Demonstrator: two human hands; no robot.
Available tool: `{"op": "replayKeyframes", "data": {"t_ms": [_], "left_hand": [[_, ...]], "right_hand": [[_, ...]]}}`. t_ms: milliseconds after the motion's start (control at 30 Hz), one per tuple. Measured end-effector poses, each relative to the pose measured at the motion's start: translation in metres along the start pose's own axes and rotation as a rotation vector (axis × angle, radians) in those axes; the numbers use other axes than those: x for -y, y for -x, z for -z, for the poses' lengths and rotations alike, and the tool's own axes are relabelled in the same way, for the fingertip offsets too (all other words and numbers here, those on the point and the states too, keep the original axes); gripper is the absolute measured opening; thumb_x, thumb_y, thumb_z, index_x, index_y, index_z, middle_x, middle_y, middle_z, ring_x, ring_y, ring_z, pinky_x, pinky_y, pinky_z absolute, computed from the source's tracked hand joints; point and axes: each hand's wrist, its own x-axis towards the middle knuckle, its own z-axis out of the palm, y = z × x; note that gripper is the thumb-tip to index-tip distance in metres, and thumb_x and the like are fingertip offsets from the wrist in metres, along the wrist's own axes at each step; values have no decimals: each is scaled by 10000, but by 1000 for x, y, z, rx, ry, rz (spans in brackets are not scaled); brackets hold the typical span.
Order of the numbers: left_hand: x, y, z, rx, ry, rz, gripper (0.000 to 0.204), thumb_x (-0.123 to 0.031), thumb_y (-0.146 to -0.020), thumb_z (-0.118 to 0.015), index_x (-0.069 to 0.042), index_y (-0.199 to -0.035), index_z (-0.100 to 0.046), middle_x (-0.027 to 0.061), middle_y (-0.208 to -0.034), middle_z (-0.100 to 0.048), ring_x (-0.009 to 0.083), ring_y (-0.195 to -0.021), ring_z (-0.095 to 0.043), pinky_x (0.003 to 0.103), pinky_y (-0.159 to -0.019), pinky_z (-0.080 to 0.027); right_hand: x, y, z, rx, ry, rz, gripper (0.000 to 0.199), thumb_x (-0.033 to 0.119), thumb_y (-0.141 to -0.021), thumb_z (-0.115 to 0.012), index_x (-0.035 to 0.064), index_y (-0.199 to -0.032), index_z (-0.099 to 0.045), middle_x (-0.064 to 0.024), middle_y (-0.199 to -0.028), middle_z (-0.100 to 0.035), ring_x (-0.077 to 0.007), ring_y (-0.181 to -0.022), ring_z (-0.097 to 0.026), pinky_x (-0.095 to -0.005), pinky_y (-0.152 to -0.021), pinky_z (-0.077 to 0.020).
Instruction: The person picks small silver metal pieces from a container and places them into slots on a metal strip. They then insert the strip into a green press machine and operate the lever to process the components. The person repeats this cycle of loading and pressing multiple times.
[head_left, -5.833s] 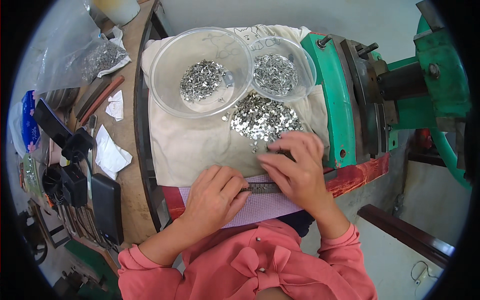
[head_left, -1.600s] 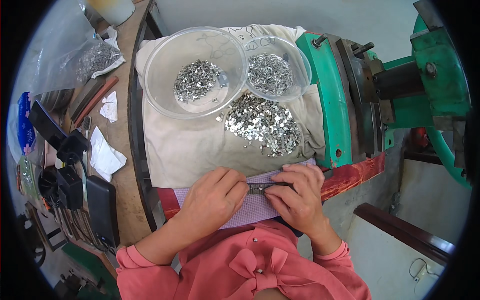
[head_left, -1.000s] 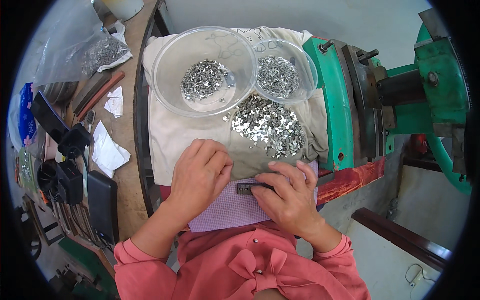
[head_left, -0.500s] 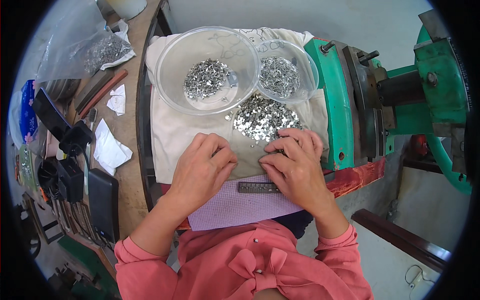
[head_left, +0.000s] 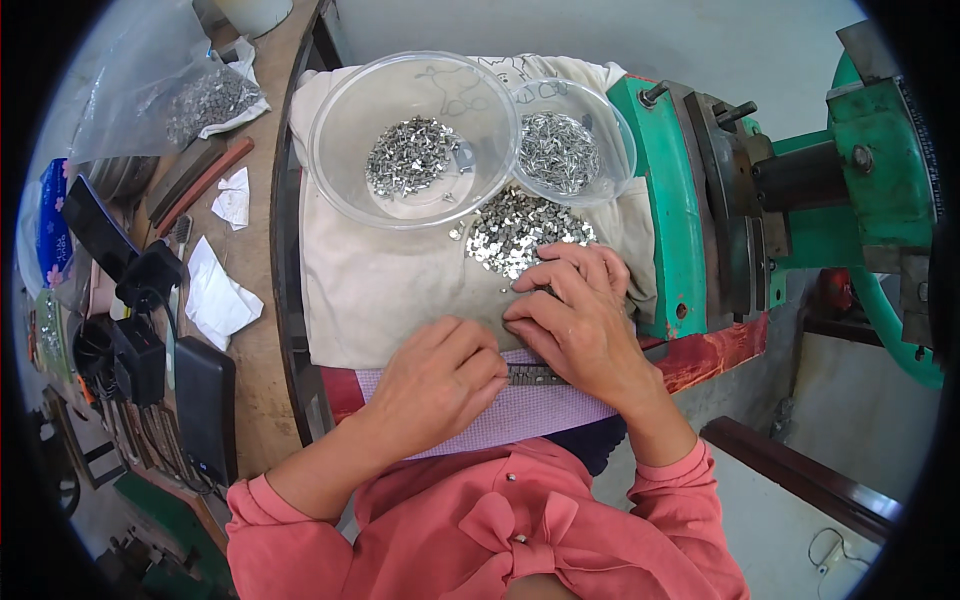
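Note:
My left hand (head_left: 435,385) is closed in a pinch over the left end of a dark notched metal strip (head_left: 532,375); anything in its fingertips is hidden. The strip lies on a purple checked cloth (head_left: 500,417). Just beyond the strip, my right hand (head_left: 580,322) has its thumb and forefinger curled together, and I cannot make out what they hold. Its other fingers reach the near edge of a heap of small shiny metal pieces (head_left: 515,232), which sits on a beige cloth (head_left: 370,280).
Behind the heap stand a large clear bowl (head_left: 325,165) and a smaller clear bowl (head_left: 628,150), both with small metal parts inside. A green machine (head_left: 665,230) borders the right side. On the left, a wooden bench (head_left: 262,330) carries a black power bank (head_left: 207,405), paper scraps and a plastic bag.
My left hand has come down and to the right, from the beige cloth to the strip's left end. My right hand has shifted slightly left and away from me, toward the heap.

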Motion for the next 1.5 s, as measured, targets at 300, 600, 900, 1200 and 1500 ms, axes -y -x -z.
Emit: {"op": "replayKeyframes", "data": {"t_ms": [300,600,900,1200,1500], "left_hand": [[-1,1,-4,-2,-63,-6,236,-105,-730,-804,-73,-890,-634,65,-965,-601,282,-875,-576,397,-754,-480],[-1,1,3,46,-18,41,368,-161,-723,-838,-57,-1013,-637,93,-1052,-586,302,-910,-561,402,-778,-482],[1,-2,8,16,97,153,290,-104,-772,-815,-48,-1004,-649,116,-1054,-594,307,-940,-610,380,-788,-512],[16,-21,4,-148,40,209,213,-27,-814,-754,-26,-1001,-652,125,-1007,-600,275,-790,-632,347,-659,-520],[15,-42,-6,-175,-171,171,137,-66,-807,-740,-54,-876,-622,65,-887,-578,281,-780,-642,400,-636,-507]], "right_hand": [[-2,3,3,-29,-17,10,179,131,-733,-813,144,-877,-706,17,-1039,-624,-236,-1147,-570,-485,-1055,-310],[2,8,8,-67,15,-40,182,113,-736,-807,143,-886,-708,11,-1057,-632,-239,-1135,-572,-481,-1041,-323],[9,13,6,-79,32,-75,170,118,-732,-799,145,-873,-708,8,-1081,-619,-244,-1153,-559,-491,-1064,-313],[11,5,2,-74,111,-32,114,141,-750,-773,148,-841,-705,4,-1066,-619,-248,-1179,-552,-505,-1071,-308],[2,-1,4,-44,84,2,95,157,-757,-759,150,-830,-699,-8,-1093,-621,-275,-1220,-527,-521,-1085,-289]]}}
